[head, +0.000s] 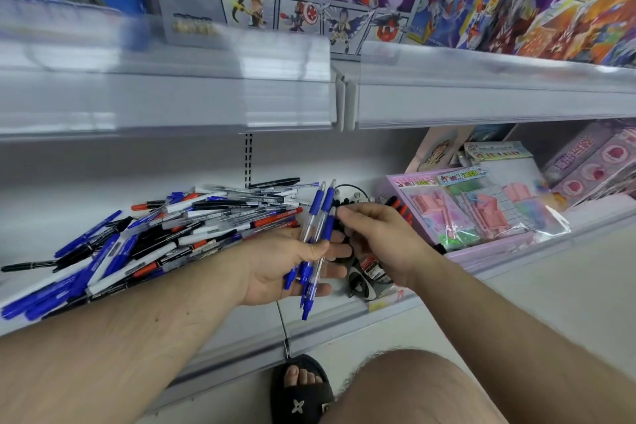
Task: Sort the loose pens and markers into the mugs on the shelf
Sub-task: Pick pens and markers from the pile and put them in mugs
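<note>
My left hand (289,265) gripping blue pens (315,241) mid-frame, my right hand (375,237) pinching their upper ends, pen pile (165,234) at left

You see two hands: your left hand (275,265) grips a bundle of blue pens (315,244), about four, though overlap hides the exact number; your right hand (382,241) hovers beside it. One heap of loose pens and markers (155,237), too many to count, lies on one lower shelf (344,320). Two mugs (364,280) show, partly hidden. One sandalled foot (301,389) stands below.
</note>
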Available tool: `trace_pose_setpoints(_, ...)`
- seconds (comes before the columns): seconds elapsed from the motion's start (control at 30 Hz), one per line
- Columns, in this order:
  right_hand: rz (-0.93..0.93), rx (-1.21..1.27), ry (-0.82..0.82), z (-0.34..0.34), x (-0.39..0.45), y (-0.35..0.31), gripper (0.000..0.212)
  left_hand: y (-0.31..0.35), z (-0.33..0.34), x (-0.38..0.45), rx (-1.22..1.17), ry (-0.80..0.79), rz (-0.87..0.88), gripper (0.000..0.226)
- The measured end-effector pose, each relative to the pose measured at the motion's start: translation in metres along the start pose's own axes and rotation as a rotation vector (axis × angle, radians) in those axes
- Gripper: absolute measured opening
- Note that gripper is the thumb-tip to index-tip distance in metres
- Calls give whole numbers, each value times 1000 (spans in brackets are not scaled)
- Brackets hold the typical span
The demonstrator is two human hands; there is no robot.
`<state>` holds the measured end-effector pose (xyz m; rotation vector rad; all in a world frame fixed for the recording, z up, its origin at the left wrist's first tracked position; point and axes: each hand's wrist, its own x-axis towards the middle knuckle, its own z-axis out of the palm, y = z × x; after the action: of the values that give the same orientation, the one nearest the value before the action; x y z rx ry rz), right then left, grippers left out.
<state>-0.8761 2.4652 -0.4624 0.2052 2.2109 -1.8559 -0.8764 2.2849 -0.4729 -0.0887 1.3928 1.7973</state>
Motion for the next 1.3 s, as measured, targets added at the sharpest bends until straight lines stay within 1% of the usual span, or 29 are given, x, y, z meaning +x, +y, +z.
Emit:
trace_pose_setpoints(0.07, -3, 35, -102, 8, -7, -5, 13, 0, 1, -4, 20, -30, -4, 26)
trace_pose_setpoints(0.1, -3, 20, -116, 11, -9, -6, 11, -1, 2, -6, 23, -47, -9, 25)
trace_pose_setpoints(0.2, -25, -81, -66, 13, -11, -7, 14, -1, 0, -13, 19, -82, -43, 24)
trace_pose_setpoints(0.3, -16, 7, 38, 13, -12, -12, 16, 1, -5, -21, 45, -95, -70, 29)
trace_pose_setpoints(0.4, -17, 36, 7, 22, -15, -24, 8, 4, -10, -30, 97, -49, -55, 29)
trace_pose_setpoints(0.5, 2, 70, -26, 36, -15, -38, 23, 7, -16, -40, 169, 10, -32, 33)
trace_pose_setpoints(0.53, -5, 51, -31, 40, -14, -42, 25, 9, -20, -44, 185, 21, -29, 34)
trace_pose_setpoints(0.63, -54, -67, -52, 57, -9, -51, 13, 13, -31, -61, 223, 32, -26, 32)
trace_pose_setpoints(0.7, -52, -112, -97, 71, -9, -59, 7, 15, -41, -78, 269, 42, -35, 22)
trace_pose_setpoints(0.8, 28, -158, -240, 95, -11, -74, 27, 13, -62, -105, 343, 84, -52, 17)
trace_pose_setpoints(0.9, 91, -315, -365, 127, -15, -87, 41, 4, -84, -131, 478, 167, -71, 18)
trace_pose_setpoints(0.97, 88, -402, -412, 152, -16, -90, 39, -2, -94, -147, 561, 243, -64, 20)
trace_pose_setpoints(1.03, 77, -432, -414, 179, -15, -88, 32, -8, -105, -164, 632, 322, -33, 15)
trace_pose_setpoints(1.1, 102, -392, -399, 204, -14, -83, 24, -13, -116, -181, 719, 405, 7, 9)
trace_pose_setpoints(1.17, 137, -327, -391, 229, -14, -79, 15, -20, -130, -198, 761, 499, 49, 10)
trace_pose_setpoints(1.23, 167, -227, -398, 254, -18, -75, 11, -28, -145, -216, 791, 620, 80, 19)
trace_pose_setpoints(1.3, 185, -103, -448, 275, -23, -71, 11, -33, -158, -235, 773, 723, 114, 31)
